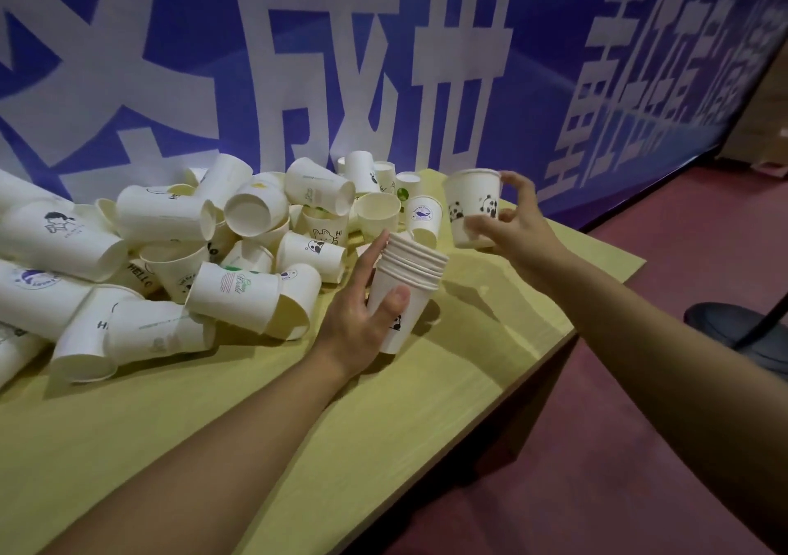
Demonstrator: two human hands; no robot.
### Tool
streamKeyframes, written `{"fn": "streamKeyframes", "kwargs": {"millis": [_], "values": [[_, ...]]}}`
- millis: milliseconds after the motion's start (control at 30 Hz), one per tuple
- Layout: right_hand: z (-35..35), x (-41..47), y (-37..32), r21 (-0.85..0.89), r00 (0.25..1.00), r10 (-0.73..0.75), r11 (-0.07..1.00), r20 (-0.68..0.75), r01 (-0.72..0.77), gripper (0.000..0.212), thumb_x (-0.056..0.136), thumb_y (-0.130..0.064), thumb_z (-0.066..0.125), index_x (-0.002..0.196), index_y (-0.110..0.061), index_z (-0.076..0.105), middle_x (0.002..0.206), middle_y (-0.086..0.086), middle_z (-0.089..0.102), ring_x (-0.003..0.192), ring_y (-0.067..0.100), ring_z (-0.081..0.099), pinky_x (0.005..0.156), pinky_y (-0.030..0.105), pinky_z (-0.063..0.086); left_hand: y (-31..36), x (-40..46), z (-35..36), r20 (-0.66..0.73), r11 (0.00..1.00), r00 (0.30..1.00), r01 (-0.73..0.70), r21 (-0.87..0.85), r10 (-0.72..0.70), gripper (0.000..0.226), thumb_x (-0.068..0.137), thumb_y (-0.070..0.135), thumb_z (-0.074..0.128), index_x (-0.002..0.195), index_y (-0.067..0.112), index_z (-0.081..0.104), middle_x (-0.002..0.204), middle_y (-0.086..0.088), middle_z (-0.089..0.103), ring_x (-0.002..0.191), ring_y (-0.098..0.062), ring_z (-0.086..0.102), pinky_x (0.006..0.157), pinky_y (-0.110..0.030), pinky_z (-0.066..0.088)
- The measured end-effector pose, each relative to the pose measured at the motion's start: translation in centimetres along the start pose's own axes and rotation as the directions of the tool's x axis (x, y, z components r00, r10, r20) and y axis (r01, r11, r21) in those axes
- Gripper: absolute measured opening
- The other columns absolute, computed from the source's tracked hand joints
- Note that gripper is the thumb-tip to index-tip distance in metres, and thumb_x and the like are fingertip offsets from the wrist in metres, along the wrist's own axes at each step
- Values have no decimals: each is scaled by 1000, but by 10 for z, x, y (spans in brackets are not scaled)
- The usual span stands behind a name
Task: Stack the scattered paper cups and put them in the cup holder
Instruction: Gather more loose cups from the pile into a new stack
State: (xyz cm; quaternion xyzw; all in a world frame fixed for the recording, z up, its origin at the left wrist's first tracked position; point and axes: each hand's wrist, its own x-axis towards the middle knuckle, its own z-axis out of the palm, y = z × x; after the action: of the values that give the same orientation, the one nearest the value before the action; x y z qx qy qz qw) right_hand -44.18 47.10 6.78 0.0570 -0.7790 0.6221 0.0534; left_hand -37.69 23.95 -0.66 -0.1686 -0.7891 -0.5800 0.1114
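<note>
A stack of nested paper cups (405, 294) is gripped by the left hand (362, 320) above the desk (298, 405), while one light, easily crushed cup (471, 207), best held by its sides, is pinched in the right hand (516, 222).

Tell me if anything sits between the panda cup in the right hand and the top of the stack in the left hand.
Nothing visible does. The right hand holds the panda cup upright, above and right of the stack gripped by the left hand. The gap between them is open air; the stack's top rim is uncovered.
</note>
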Motion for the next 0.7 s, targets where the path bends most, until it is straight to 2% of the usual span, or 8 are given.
{"fn": "streamKeyframes", "kwargs": {"millis": [67, 133, 200, 333, 400, 467, 567, 700], "values": [[11, -11, -6, 182, 1000, -28, 983, -4, 29, 77, 86, -9, 74, 141, -36, 27, 118, 21, 62, 99, 32, 71, 89, 47, 60, -2, -1, 0, 12, 1000, 1000, -18, -11, 18, 74, 83, 65, 53, 150, 55, 24, 134, 40, 50, 120, 6, 56, 96, -23, 51], [28, -21, -10, 246, 998, -56, 968, 31, 47, 75, 85, -11, 75, 137, -39, 29, 120, 19, 62, 100, 30, 72, 89, 45, 60, -2, -1, 0, 23, 999, 998, -53, -2, 53, 71, 85, 63, 51, 149, 57, 23, 131, 48, 47, 120, 13, 53, 93, -10, 45], [43, -29, -11, 252, 995, -84, 965, 54, 68, 78, 81, -19, 79, 136, -42, 30, 123, 18, 62, 104, 30, 70, 89, 46, 60, -2, -1, 0, 25, 998, 998, -55, 6, 55, 67, 85, 63, 50, 145, 64, 19, 128, 51, 46, 118, 15, 53, 92, -7, 44], [61, -39, -7, 162, 992, -117, 981, 46, 108, 63, 88, -27, 74, 136, -43, 35, 121, 9, 65, 105, 22, 69, 85, 38, 60, -6, 0, -1, -15, 1000, 999, -28, -6, 28, 63, 81, 69, 48, 135, 77, 16, 128, 35, 54, 112, 10, 58, 86, -15, 51], [69, -47, -3, 158, 993, -115, 981, 26, 109, 41, 97, -28, 64, 134, -33, 47, 116, 1, 69, 102, 14, 69, 88, 37, 59, -7, 0, -2, -73, 999, 997, -22, -47, 19, 63, 80, 70, 47, 135, 74, 18, 130, 27, 55, 110, 8, 59, 84, -17, 53], [75, -52, 3, 147, 992, -127, 981, 1, 125, 25, 101, -25, 56, 125, -27, 62, 113, -11, 71, 104, 7, 67, 94, 38, 57, -10, 1, -4, -174, 997, 984, -41, -70, 28, 63, 81, 70, 46, 138, 68, 19, 139, 16, 53, 118, 1, 58, 93, -25, 53], [74, -50, 5, 100, 987, -152, 982, -60, 157, 28, 103, -16, 49, 120, -24, 70, 114, -15, 71, 104, 4, 64, 94, 35, 56, -12, 1, -5, -244, 994, 968, -73, -84, 50, 61, 85, 67, 50, 140, 70, 22, 150, 5, 48, 132, -19, 53, 103, -51, 49], [73, -36, 7, -182, 972, -234, 957, -33, 225, 25, 97, -15, 56, 119, -22, 66, 117, -14, 67, 108, 2, 60, 95, 33, 54, -10, 1, -5, -349, 980, 936, -108, -165, 44, 69, 85, 63, 55, 147, 57, 27, 144, 8, 54, 126, -19, 59, 98, -55, 52]]}}
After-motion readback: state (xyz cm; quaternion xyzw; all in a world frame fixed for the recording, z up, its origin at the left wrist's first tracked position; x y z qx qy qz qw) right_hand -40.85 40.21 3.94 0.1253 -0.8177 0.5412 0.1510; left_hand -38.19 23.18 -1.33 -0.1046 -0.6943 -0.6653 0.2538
